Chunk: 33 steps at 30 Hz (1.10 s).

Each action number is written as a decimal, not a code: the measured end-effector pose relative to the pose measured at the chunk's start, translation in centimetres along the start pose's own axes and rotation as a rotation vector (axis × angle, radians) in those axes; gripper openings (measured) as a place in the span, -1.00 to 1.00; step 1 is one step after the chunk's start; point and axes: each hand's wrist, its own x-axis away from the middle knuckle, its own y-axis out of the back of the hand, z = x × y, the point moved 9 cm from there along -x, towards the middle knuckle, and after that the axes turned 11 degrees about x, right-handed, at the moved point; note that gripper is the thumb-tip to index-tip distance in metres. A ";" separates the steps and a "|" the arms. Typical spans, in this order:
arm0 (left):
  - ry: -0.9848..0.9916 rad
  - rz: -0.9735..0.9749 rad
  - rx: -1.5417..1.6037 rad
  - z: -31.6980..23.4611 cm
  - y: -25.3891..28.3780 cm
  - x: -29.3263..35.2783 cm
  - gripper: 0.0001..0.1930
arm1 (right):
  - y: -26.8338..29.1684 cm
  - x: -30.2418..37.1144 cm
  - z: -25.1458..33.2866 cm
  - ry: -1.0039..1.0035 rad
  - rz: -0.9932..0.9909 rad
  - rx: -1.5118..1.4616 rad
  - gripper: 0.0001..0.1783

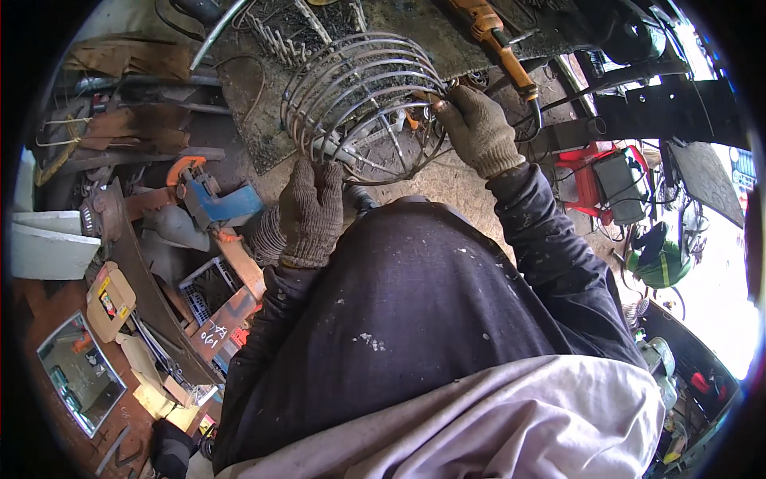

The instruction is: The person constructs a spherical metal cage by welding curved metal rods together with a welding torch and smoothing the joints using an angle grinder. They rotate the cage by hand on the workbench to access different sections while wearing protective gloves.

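Note:
A round cage of bent metal rods [363, 89], with several rings joined by cross rods, lies tilted on its side in front of me. My left hand [309, 211], in a knitted work glove, has its fingers closed on the cage's near left edge. On the cage's right side, my gloved right hand [477, 128] grips the ends of the rings, thumb toward the cage's inside. The fingertips of both hands are partly hidden by the rods and gloves. Beyond the cage stands a dark, dirty metal worktop [259, 144].
An orange angle grinder [483, 28] lies at the far right of the worktop, its cable trailing nearby. Short metal rods [275, 40] are scattered at the back. To the left are a blue vise [223, 206] and a white foam box [52, 247]; rightward, a red-framed machine [618, 188].

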 end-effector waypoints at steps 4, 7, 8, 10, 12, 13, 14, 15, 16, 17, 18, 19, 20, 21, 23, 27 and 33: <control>0.238 0.061 0.251 1.9 -0.9 -0.3 -0.61 | -0.2 0.0 -0.4 0.001 -0.011 0.029 -0.56; 0.482 0.075 0.421 3.0 -1.4 -0.2 -0.64 | -0.5 0.0 -0.7 -0.038 0.000 0.007 -0.55; 0.560 0.057 0.484 3.3 -1.5 0.0 -0.66 | -0.6 0.1 -0.7 -0.036 -0.002 0.007 -0.55; 0.576 0.048 0.456 2.7 -1.0 0.0 -0.67 | -0.3 0.5 -0.4 -0.030 -0.080 0.011 -0.52; 0.596 0.049 0.427 2.4 -0.5 -0.3 -0.68 | -0.3 0.8 -0.3 -0.047 -0.103 0.018 -0.51; 0.640 0.099 0.421 2.5 -0.6 -0.3 -0.67 | -0.1 1.0 -0.3 -0.061 -0.128 0.025 -0.49; 0.684 0.147 0.417 2.6 -0.9 -0.3 -0.66 | -0.2 1.0 -0.2 -0.062 -0.125 0.026 -0.49; 0.687 0.149 0.417 2.5 -0.8 -0.5 -0.66 | -0.1 1.1 -0.2 -0.076 -0.134 0.006 -0.47; 0.670 0.146 0.389 2.3 -0.6 -0.8 -0.64 | -0.1 1.2 -0.3 -0.091 -0.143 -0.014 -0.46; 0.652 0.141 0.360 2.1 -0.4 -1.0 -0.62 | -0.2 1.1 -0.1 -0.090 -0.140 -0.015 -0.46; 0.654 0.141 0.359 2.3 -0.5 -1.1 -0.62 | -0.2 1.1 -0.1 -0.100 -0.148 -0.061 -0.45; 0.658 0.138 0.406 2.7 -0.8 -1.1 -0.62 | -0.2 1.0 -0.1 -0.109 -0.156 -0.108 -0.44; 0.658 0.136 0.458 2.9 -1.1 -1.2 -0.61 | -0.2 0.9 -0.4 -0.111 -0.157 -0.105 -0.44; 0.657 0.137 0.461 3.0 -1.2 -1.1 -0.61 | -0.7 0.6 -0.9 -0.142 -0.109 -0.098 -0.44; 0.613 0.132 0.469 2.9 -1.2 -1.3 -0.60 | -0.9 0.4 -1.3 -0.171 -0.061 -0.093 -0.44; 0.656 0.110 0.568 3.5 -1.6 -0.8 -0.58 | -0.6 -0.1 -0.7 -0.147 0.023 -0.115 -0.43; 0.652 0.122 0.579 3.2 -1.4 -1.0 -0.55 | -0.1 0.1 0.1 -0.155 0.053 -0.040 -0.41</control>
